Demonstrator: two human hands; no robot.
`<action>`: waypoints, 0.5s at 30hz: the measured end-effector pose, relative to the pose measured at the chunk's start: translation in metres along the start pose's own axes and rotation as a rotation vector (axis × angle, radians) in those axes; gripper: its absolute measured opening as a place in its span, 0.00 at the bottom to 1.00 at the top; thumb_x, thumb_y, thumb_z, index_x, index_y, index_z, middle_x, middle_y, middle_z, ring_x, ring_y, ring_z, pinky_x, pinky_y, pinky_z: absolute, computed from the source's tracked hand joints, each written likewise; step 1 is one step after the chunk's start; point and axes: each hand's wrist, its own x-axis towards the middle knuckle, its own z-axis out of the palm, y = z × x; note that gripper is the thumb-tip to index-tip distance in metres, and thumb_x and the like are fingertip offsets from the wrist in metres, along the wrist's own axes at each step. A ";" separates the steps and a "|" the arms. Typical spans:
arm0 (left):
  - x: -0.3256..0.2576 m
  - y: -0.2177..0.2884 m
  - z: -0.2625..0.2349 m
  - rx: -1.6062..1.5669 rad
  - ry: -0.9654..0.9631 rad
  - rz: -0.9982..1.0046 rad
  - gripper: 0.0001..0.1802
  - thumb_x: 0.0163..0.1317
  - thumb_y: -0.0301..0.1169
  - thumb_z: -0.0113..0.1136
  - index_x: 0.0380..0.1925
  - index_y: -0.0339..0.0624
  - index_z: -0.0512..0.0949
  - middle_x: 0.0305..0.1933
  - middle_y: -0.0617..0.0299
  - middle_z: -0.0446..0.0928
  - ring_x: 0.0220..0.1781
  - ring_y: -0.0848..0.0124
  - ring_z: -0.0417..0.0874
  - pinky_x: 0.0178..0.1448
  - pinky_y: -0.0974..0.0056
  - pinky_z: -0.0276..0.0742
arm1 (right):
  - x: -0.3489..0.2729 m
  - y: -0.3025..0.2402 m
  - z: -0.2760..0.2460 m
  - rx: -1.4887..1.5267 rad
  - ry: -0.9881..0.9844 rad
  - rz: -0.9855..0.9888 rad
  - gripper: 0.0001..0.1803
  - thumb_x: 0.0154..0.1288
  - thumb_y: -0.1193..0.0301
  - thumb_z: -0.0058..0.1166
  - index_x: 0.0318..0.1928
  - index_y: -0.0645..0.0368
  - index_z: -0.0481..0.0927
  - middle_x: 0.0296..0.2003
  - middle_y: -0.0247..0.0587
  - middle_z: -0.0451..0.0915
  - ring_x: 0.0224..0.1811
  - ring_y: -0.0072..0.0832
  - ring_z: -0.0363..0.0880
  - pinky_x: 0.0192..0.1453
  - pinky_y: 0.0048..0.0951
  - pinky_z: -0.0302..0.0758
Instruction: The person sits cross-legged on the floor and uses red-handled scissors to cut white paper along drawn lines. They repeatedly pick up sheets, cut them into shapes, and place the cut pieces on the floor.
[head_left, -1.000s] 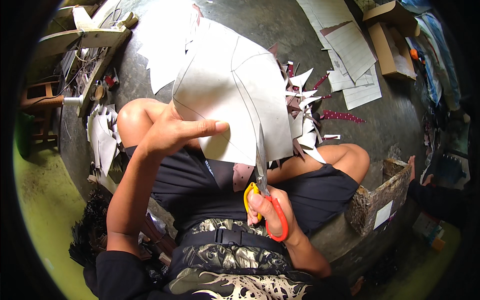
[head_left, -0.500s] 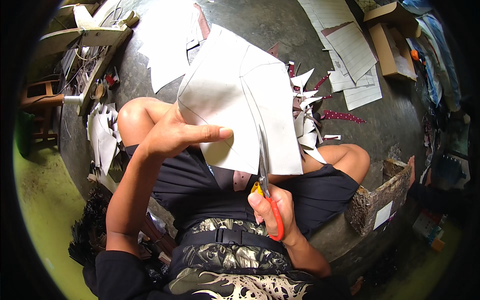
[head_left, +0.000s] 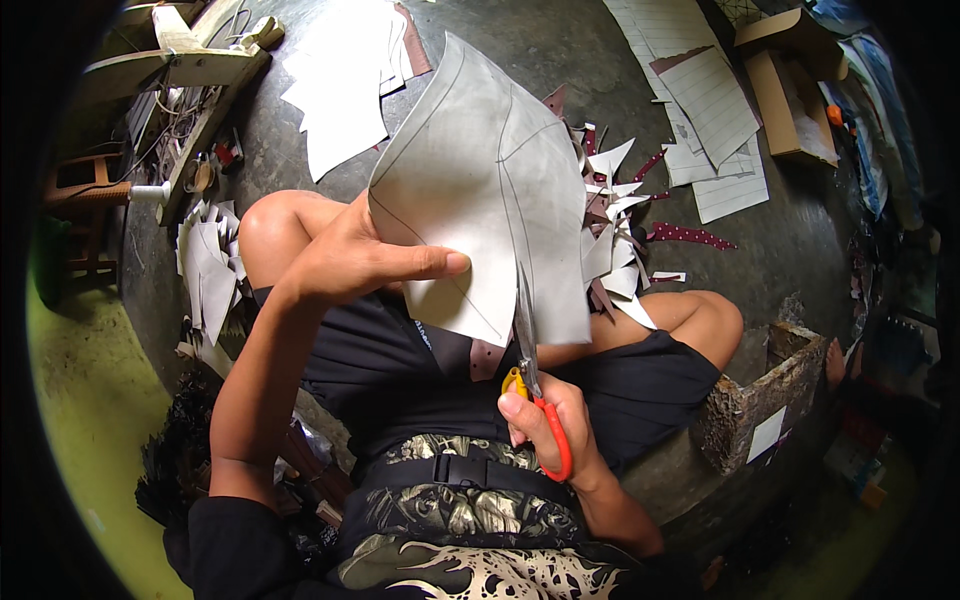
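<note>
Grey sheet material [head_left: 480, 190], marked with pencil lines, stood upright above my lap, pinched at its left edge by my left hand [head_left: 345, 262], thumb across the front. Below it, my right hand [head_left: 545, 425] gripped orange-handled scissors [head_left: 528, 365], blades nearly closed in the sheet's lower edge. Offcuts [head_left: 615, 215] littered the floor behind.

Soft, even daylight, sharp at the centre, with strong fisheye bending and a black vignette at the rim.
</note>
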 end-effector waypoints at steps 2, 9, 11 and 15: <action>0.001 -0.001 0.000 -0.016 -0.034 -0.002 0.40 0.59 0.29 0.80 0.69 0.31 0.70 0.56 0.58 0.82 0.57 0.70 0.82 0.60 0.63 0.80 | 0.002 0.000 -0.002 0.041 -0.042 0.030 0.20 0.75 0.57 0.59 0.34 0.62 0.77 0.23 0.31 0.73 0.24 0.16 0.69 0.30 0.24 0.70; 0.002 -0.010 0.004 0.007 -0.115 -0.024 0.39 0.59 0.28 0.81 0.68 0.32 0.72 0.55 0.57 0.83 0.57 0.70 0.82 0.60 0.63 0.81 | 0.009 -0.010 0.000 0.030 -0.007 -0.033 0.17 0.77 0.60 0.59 0.44 0.64 0.80 0.24 0.26 0.71 0.26 0.15 0.64 0.32 0.24 0.66; 0.001 -0.011 0.004 0.006 -0.138 -0.048 0.39 0.59 0.28 0.80 0.68 0.32 0.72 0.55 0.58 0.84 0.57 0.70 0.83 0.61 0.62 0.80 | 0.010 -0.012 0.001 0.003 0.002 -0.046 0.17 0.77 0.60 0.59 0.46 0.65 0.81 0.23 0.26 0.71 0.27 0.15 0.64 0.32 0.24 0.66; 0.001 -0.014 0.007 -0.049 -0.155 -0.012 0.38 0.59 0.26 0.80 0.68 0.32 0.72 0.56 0.58 0.84 0.57 0.69 0.83 0.61 0.62 0.81 | 0.010 -0.012 0.001 -0.046 0.014 -0.058 0.16 0.77 0.61 0.59 0.47 0.65 0.82 0.23 0.27 0.71 0.27 0.15 0.64 0.32 0.25 0.67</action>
